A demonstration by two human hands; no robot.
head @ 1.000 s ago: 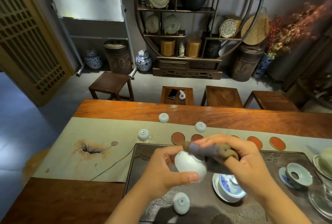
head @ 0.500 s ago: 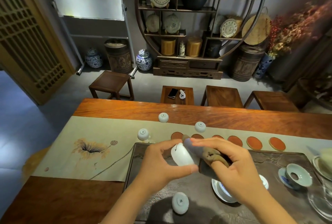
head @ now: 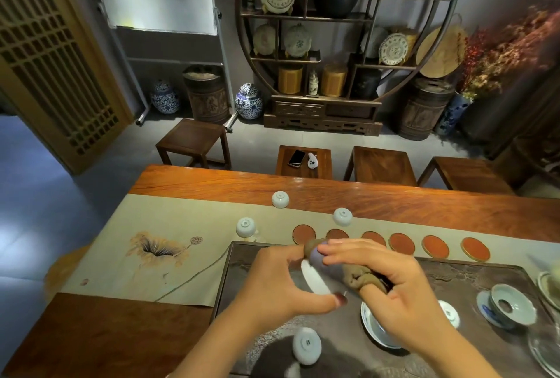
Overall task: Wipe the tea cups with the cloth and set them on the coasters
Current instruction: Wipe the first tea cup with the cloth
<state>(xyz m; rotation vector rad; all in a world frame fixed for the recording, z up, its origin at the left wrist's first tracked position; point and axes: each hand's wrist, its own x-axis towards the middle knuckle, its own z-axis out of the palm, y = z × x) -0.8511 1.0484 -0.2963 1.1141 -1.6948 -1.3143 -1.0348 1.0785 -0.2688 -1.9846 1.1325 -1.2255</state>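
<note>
My left hand (head: 274, 282) grips a small white tea cup (head: 315, 279), tilted on its side above the dark tea tray (head: 242, 286). My right hand (head: 391, 289) holds a brown and grey cloth (head: 342, 270) pressed into the cup's mouth. Behind the tray runs a row of several round reddish coasters (head: 304, 233), all bare. Three white cups stand upside down on the runner: cup (head: 280, 199), cup (head: 342, 216) and cup (head: 245, 227). Another upturned cup (head: 306, 345) rests on the tray near me.
A blue-and-white gaiwan bowl (head: 374, 332) sits on the tray under my right wrist, its lid (head: 449, 314) beside it. A pale green strainer cup on a saucer (head: 506, 308) stands further right, with glassware at the right edge. Wooden stools (head: 381, 165) line the table's far side.
The cup has turned in my left hand from upright to nearly edge-on. My right hand has pushed the cloth further left into the cup's mouth.
</note>
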